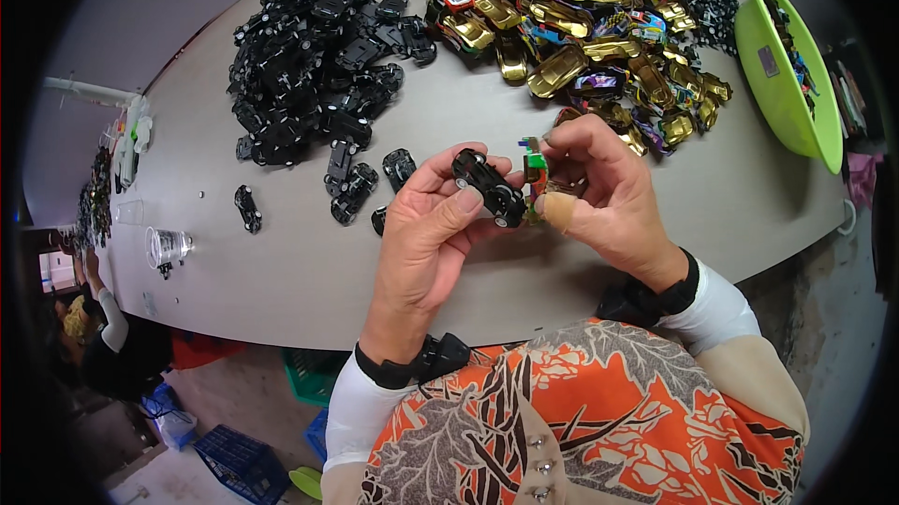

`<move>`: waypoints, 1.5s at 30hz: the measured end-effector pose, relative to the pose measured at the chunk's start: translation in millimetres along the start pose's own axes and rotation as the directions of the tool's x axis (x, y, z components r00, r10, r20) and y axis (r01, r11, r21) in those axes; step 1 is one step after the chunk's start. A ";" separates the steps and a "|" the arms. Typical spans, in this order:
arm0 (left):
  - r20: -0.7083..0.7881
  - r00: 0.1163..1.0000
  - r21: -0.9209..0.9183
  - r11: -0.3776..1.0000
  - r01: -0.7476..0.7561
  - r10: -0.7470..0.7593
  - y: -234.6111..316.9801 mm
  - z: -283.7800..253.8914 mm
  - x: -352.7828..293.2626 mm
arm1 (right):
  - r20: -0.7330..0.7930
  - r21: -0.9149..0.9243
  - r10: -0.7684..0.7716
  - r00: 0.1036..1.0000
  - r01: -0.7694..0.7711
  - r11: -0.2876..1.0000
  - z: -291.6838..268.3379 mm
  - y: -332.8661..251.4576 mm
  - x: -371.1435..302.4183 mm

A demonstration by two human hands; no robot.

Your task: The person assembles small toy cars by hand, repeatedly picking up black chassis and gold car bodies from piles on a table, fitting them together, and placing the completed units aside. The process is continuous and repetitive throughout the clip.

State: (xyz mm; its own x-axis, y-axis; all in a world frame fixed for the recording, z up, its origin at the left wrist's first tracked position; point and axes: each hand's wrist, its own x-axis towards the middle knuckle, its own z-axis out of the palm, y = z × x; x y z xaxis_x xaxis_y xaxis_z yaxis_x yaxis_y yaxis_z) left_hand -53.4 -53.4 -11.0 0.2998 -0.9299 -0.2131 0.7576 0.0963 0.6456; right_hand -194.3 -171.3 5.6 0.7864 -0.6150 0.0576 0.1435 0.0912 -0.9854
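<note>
the left hand (426, 229), palm upturned, held a black plastic toy-car chassis (485, 185) under its thumb. the right hand (613, 196), curled inward, pinched a narrow multicoloured car shell (536, 168).

The desk (281, 289) is lit fairly brightly and evenly by diffuse light. A soft shadow is cast on it below the right hand (613, 200), which is rendered clearly. Bright glints are thrown back by the gold car shells (558, 71), while detail is partly lost in the pile of black car bases (300, 65). Straight edges are bowed by the fisheye lens, and the corners are swallowed by black. The co-worker (120, 355) at far left is left dim and soft.
</note>
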 end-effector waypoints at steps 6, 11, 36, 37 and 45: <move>-0.013 1.000 0.047 0.999 -0.006 0.006 0.6 2.5 -1.8 | 0.006 -0.089 -0.055 0.998 0.056 0.994 0.9 3.2 -2.2; 0.005 0.999 0.101 0.994 -0.042 0.042 -1.4 3.7 -2.1 | 0.000 -0.140 -0.139 0.990 0.138 0.980 3.9 6.0 -2.1; 0.228 0.887 0.811 0.427 -0.401 0.401 -11.6 17.0 -12.6 | 0.189 -0.474 -0.236 0.953 0.299 0.828 4.8 -3.4 -2.2; 0.264 0.863 0.844 0.330 -0.422 0.430 -13.4 19.7 -12.8 | 0.186 -0.502 -0.269 0.945 0.327 0.801 5.3 -1.2 -2.8; 0.185 0.931 0.777 0.534 -0.335 0.315 -8.7 15.7 -15.6 | 0.236 -0.429 -0.328 0.915 0.401 0.810 -1.6 4.7 2.3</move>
State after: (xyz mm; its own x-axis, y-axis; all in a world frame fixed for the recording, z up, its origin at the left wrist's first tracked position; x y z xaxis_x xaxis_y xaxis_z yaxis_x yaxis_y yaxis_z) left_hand -73.8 -45.3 -1.7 0.4103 -0.9010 0.1406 -0.1464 0.0871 0.9854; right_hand -192.7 -173.6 0.8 0.8143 -0.4077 0.4132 0.1733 -0.5086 -0.8434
